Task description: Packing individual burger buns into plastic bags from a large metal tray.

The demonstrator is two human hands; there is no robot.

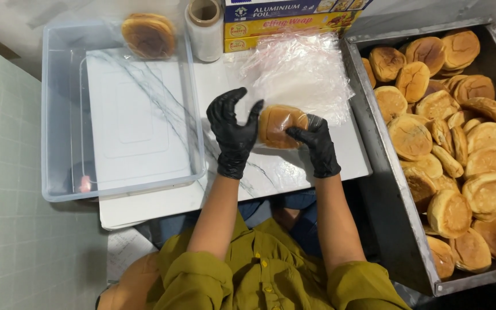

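Observation:
Both my hands wear black gloves. My left hand (233,135) is open, fingers spread, its thumb against the left side of a round golden bun (276,123) lying on the white marble board (271,172). My right hand (316,143) presses on the bun's right side, holding it under clear cling film. A crumpled sheet of clear film (299,72) lies just beyond the bun.
A clear plastic bin (58,115) stands at the left with one wrapped bun (148,35) at its far edge. A cling film roll (204,28) and flat boxes (285,20) sit at the back. A metal tray (374,149) with several buns fills the right.

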